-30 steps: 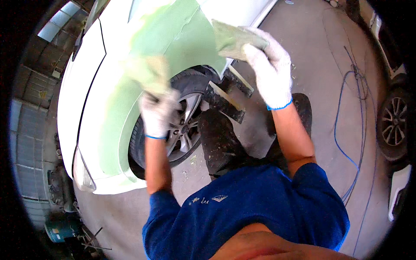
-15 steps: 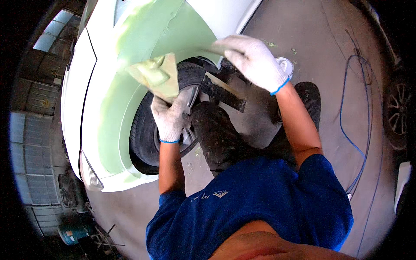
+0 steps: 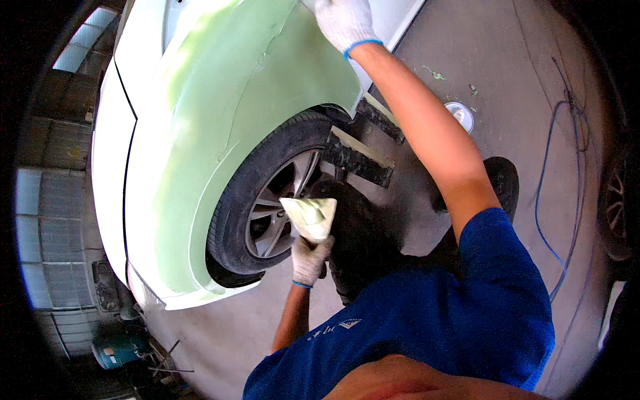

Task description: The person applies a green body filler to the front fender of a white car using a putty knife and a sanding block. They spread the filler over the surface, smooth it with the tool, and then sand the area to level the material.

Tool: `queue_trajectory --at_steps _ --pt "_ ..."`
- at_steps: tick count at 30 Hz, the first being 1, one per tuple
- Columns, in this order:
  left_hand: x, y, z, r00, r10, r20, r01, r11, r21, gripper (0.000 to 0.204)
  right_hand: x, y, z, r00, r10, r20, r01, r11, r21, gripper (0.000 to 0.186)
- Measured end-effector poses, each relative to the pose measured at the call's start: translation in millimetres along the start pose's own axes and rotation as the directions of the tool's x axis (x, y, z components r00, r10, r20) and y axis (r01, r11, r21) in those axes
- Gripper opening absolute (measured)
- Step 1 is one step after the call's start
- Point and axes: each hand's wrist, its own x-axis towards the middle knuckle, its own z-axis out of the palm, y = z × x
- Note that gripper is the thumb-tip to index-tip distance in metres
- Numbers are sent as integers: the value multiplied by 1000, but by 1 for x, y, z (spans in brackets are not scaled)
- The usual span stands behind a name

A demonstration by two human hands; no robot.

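A white car's front wing [image 3: 220, 120] is covered in pale green filler above a black tyre with a silver wheel [image 3: 270, 200]. My left hand [image 3: 310, 260], in a white glove, grips a pale green-smeared pad [image 3: 308, 217] in front of the wheel. My right hand [image 3: 343, 23], also gloved, is stretched up against the wing's upper rear edge at the top of the view. Anything it holds is hidden under the glove.
Two flat dark scrapers [image 3: 357, 157] lie on the concrete floor behind the wheel, beside a round white lid [image 3: 460, 115]. A blue hose [image 3: 553, 167] runs along the floor at the right, near another car's wheel [image 3: 617, 213]. A teal canister [image 3: 117, 348] stands at lower left.
My right arm has reached up and away along the wing. My left hand has dropped from the wing's arch to in front of the wheel, still holding the pad.
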Motion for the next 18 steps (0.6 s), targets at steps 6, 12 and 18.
queue_trajectory --at_steps 6,12,18 --pt "-1 -23 27 996 74 -56 -71 995 64 41 25 -3 45 993 74 89 -67 995 -75 34" --pt "8 -47 11 995 95 -35 -94 996 5 40 22 -14 65 987 94 128 -79 990 -116 35" --pt "9 -53 1 997 66 -38 -67 997 -24 37 10 -33 73 987 90 136 -72 989 -132 36"
